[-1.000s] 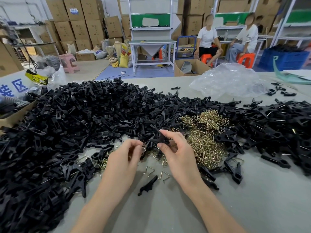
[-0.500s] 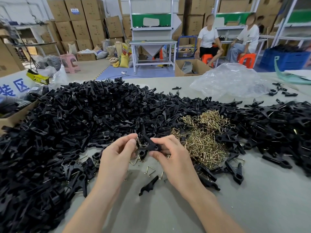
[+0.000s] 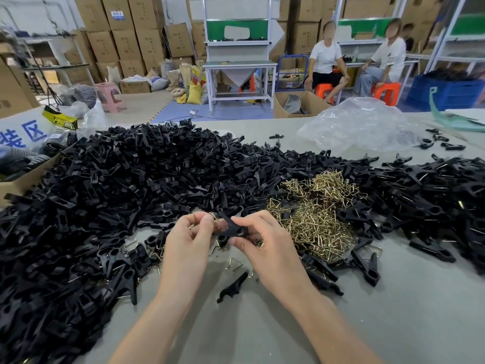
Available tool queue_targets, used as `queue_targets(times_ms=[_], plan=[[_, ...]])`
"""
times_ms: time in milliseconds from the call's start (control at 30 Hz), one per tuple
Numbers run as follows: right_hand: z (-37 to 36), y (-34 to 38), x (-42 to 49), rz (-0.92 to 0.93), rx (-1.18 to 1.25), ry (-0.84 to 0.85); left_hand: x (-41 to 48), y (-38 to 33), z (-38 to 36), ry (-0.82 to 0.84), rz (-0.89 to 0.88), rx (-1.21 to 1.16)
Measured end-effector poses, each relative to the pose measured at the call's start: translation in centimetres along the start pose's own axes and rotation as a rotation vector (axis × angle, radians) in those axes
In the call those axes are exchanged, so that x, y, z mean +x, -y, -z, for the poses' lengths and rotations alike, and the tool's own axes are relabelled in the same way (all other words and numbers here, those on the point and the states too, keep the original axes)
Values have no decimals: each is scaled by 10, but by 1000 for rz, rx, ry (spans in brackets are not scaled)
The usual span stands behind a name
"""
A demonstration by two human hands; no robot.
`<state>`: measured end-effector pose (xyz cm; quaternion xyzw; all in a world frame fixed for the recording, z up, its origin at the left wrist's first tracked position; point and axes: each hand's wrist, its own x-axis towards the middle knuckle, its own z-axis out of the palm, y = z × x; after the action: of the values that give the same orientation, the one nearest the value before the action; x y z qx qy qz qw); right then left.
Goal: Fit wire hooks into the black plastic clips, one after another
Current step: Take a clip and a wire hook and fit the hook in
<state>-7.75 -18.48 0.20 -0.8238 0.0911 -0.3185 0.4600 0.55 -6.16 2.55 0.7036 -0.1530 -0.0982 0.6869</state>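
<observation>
My left hand [image 3: 187, 240] covers most of the wire hook [image 3: 214, 216] it pinches. Only a short bend shows past my fingertip, so I cannot tell how far it sits in the black clip [image 3: 232, 228]. My right hand [image 3: 265, 248] hides that clip's near end under thumb and finger. My forearms [image 3: 147, 332] run off the bottom edge. The big heap of clips [image 3: 105, 193] is cut by the left edge, and the other heap [image 3: 433, 195] by the right. The blue-lettered sign [image 3: 23, 132] is cut off at the left. The seated people [image 3: 326, 61] are blurred about the head, and the carton label [image 3: 117, 15] is too small to read.
</observation>
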Motion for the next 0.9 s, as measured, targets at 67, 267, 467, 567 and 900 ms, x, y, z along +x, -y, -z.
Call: queue_targets(times_ms=[67, 267, 467, 567, 900], plan=[[0, 0, 0, 1, -4, -1, -1, 2, -1, 6, 8, 24], [1, -1, 0, -7, -14, -6, -4, 2, -2, 63, 42, -24], [1, -1, -1, -5, -18, -5, -6, 0, -3, 66, 72, -62], [0, -1, -2, 7, -23, -3, -7, 1, -6, 14, 41, -62], [1, -1, -3, 60, -114, 13, -9, 5, -10, 48, 58, -23]])
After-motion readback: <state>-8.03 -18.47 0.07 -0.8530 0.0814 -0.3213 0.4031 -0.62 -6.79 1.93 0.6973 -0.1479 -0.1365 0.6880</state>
